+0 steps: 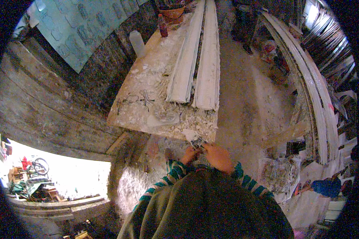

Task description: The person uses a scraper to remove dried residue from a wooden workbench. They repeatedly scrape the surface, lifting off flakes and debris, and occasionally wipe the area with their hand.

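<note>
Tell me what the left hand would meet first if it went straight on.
The left hand would likely meet the dark thing at its fingertips, then perhaps the table; depth is unclear.

From the person's bare left hand (pixel 189 154) and bare right hand (pixel 219 158), together at a small, blurred dark object (pixel 197 143), two long white grooved strips (pixel 183 81) lay toward twelve o'clock, on a brown, debris-strewn tabletop (pixel 133 85); a whitish plastic bottle (pixel 137 43) stood toward eleven.

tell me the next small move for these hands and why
Probably ease the white clump off the small dark object: left hand and right hand meet there, and the clump appears right against it, at the near edge of the table.
</note>
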